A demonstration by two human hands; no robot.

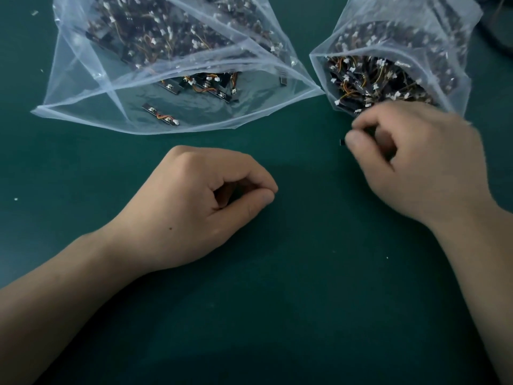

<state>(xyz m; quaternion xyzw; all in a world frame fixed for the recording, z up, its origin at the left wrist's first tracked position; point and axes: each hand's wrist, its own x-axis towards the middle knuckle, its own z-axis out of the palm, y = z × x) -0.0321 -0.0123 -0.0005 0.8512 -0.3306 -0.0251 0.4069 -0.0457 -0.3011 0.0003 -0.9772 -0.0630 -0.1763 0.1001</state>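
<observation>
Head view, and the right hand (416, 159) is at the mouth of the clear plastic zip bag (459, 87) at one o'clock, thumb and forefinger pinching a small black circuit strip (343, 142). Motion blur hides most of it, so only one dark end shows, probably a single piece. That bag is packed with the same black strips, orange wires and white plugs. Its opening is turned toward the person so a piece can be picked straight off the heap.

Over at eleven o'clock the second clear plastic bag (249, 109) lies flat with its mouth gaping wide. A heap sits at its back and a lone wired strip (160, 114) near the lip: likely the drop-off side, left open for easy tossing.

The left hand (200, 201) rests on the dark green mat (305, 287) at centre, fingers loosely curled, holding nothing, ready to help. No brand, label or readable writing shows on either bag or the parts.
</observation>
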